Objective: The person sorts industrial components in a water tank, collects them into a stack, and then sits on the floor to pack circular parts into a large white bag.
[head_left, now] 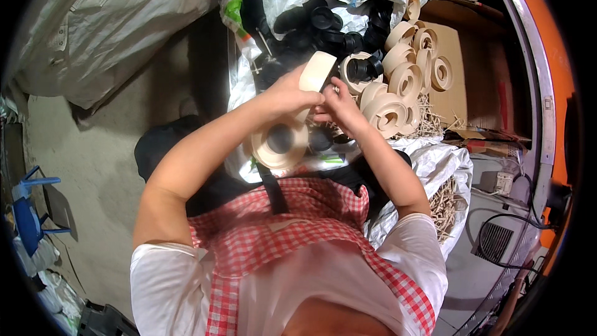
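Observation:
My left hand point(291, 92) is closed around a cream plastic ring point(318, 70), raised over my lap and tilted so its curved outer wall shows. Close beside it, my right hand point(341, 107) has its fingers bent together; a tiny pale tip shows at them, too small to name. Just below my hands lies another cream ring point(266, 154) with a wide round opening. Black ribbed plastic parts point(324, 20) are heaped beyond my hands. To the right, several cream rings point(407, 78) are piled up, and a black part point(362, 70) rests on one of them.
Small pale pegs point(429, 114) lie loose beside the rings, and more fill a white sack point(459, 171) at my right. A cardboard box point(497, 68) stands at the far right. A large white sack point(124, 18) and a blue stool point(28, 211) are at the left.

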Motion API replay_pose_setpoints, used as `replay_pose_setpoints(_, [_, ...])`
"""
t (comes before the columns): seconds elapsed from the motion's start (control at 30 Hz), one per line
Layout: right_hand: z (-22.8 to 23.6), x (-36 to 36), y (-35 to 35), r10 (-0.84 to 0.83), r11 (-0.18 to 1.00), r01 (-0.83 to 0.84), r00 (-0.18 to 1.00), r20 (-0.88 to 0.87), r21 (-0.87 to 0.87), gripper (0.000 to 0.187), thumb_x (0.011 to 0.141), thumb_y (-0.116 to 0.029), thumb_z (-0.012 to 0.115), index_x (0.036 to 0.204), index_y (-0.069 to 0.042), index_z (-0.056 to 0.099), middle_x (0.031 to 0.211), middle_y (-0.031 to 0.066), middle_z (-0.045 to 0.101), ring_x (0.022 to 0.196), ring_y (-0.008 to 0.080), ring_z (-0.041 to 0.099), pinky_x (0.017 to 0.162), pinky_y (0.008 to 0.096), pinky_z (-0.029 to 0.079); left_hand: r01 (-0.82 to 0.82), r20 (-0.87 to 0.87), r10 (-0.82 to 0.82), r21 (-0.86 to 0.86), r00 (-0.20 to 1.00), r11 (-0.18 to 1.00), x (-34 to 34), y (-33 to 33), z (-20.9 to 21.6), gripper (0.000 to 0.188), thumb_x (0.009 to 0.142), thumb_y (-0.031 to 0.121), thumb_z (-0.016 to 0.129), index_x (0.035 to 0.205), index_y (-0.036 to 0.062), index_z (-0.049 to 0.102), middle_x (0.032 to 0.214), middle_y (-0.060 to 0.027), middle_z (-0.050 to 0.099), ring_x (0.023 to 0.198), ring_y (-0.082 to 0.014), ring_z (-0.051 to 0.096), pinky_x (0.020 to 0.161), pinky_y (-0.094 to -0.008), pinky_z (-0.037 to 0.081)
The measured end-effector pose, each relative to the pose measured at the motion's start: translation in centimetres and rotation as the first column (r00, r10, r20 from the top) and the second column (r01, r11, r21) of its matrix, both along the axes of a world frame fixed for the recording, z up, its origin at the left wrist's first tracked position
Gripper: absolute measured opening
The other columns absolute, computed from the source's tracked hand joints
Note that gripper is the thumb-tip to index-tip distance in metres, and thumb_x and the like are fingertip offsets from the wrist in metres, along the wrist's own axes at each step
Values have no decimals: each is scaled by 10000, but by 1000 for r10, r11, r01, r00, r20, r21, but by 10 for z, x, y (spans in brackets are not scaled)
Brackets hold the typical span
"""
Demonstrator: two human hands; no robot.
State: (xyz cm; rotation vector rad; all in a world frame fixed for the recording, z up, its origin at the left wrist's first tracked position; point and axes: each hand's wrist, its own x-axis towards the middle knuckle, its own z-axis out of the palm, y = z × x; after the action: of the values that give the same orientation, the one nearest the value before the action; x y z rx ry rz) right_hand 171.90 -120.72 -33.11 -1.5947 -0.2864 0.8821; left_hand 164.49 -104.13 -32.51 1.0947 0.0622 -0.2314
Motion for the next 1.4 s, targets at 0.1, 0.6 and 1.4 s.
replay_pose_setpoints(0.1, [-16,-15,0,71,996,-32,859,508,-84,615,834,-437,499,1255,-66,247,1024,135,517,799,216,588,640,315,529,33,-39,-35,-47,999,998,-2,-1,4,585,709,59,603,1245,68,369,1032,-59,528,897,-125,522,766,-264,445])
replay_pose_setpoints(0.6, [-24,-18,-22,177,939,132,606,775,-318,569,838,-479,455,1173,-33,346,931,174,589,757,227,607,641,293,498,-67,-56,65,-30,996,997,-5,-16,-4,550,704,52,608,1210,39,394,970,-56,550,804,-132,557,681,-253,471])
replay_pose_setpoints(1.4, [-4,-21,-23,167,970,-98,933,318,-224,510,787,-288,581,1196,-60,377,1096,156,482,874,287,559,714,341,489,79,-185,-77,0,980,997,-3,-18,-9,422,698,64,594,1104,30,484,920,-61,575,785,-131,578,684,-265,491])
